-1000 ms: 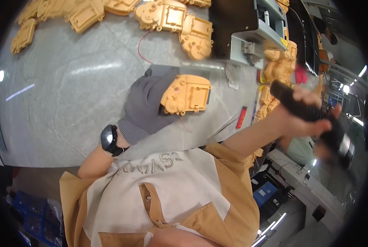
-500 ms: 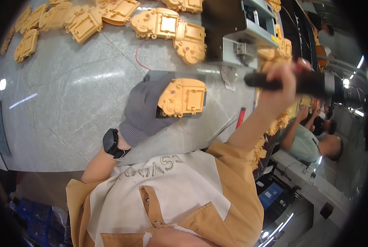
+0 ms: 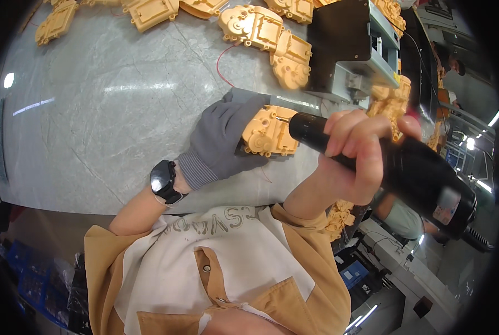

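My left hand, in a grey glove, is closed around the left side of a yellow plastic housing. The housing rests over a dark block on the grey table, which mostly hides that block. In my bare right hand is a black electric screwdriver, gripped around its body. Its thin bit points left and reaches the upper part of the housing, near a round hole. I cannot tell whether a screw sits under the tip.
Several more yellow housings lie along the far side of the grey table. A black and grey machine stands at the back right, with further yellow parts beside it. Another person's pale green sleeve shows at right.
My right hand has brought the screwdriver left and down, so its bit now meets the housing. The left hand keeps hold of the housing. The whole view has shifted somewhat.
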Available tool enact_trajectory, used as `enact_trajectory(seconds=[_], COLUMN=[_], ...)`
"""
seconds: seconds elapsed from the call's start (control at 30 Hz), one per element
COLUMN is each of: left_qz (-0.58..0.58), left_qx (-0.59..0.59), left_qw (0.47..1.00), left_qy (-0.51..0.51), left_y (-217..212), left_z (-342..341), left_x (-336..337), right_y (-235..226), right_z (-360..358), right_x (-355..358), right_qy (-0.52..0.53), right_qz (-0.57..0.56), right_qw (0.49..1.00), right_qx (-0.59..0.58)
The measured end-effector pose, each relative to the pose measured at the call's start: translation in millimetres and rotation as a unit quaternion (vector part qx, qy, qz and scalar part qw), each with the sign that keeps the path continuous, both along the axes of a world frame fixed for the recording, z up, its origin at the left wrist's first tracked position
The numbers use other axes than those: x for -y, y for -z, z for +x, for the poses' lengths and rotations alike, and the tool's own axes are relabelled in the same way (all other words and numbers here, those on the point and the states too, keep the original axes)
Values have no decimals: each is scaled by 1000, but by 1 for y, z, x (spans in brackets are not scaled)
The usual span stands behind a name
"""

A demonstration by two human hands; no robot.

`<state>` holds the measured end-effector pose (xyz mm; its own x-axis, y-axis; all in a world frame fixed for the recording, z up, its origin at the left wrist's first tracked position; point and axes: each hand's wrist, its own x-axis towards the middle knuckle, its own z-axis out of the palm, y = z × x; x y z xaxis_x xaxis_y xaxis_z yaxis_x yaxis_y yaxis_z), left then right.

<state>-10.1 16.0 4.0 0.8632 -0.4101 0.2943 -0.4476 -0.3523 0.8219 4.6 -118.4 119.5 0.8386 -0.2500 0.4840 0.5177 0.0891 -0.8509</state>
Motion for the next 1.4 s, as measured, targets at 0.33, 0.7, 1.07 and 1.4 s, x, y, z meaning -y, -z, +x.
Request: enact_trajectory(seconds=[0.33, 0.7, 1.07, 1.4], left_qz=[-15, -15, 27, -239], left_qx=[-1, -22, -37, -10], left_qw=[1000, 999, 999, 967], left_qy=[10, 34, 2, -89], left_y=[5, 7, -16, -70], left_z=[1, 3, 6, -17], left_x=[-3, -5, -4, -41], right_y=[8, 15, -11, 16], right_z=[16, 19, -76, -72], right_x=[-9, -9, 74, 63], right_qy=[10, -39, 95, 197], right_qz=[-30, -17, 50, 29], right_qw=[999, 997, 985, 976], right_qx=[-40, -57, 136, 93])
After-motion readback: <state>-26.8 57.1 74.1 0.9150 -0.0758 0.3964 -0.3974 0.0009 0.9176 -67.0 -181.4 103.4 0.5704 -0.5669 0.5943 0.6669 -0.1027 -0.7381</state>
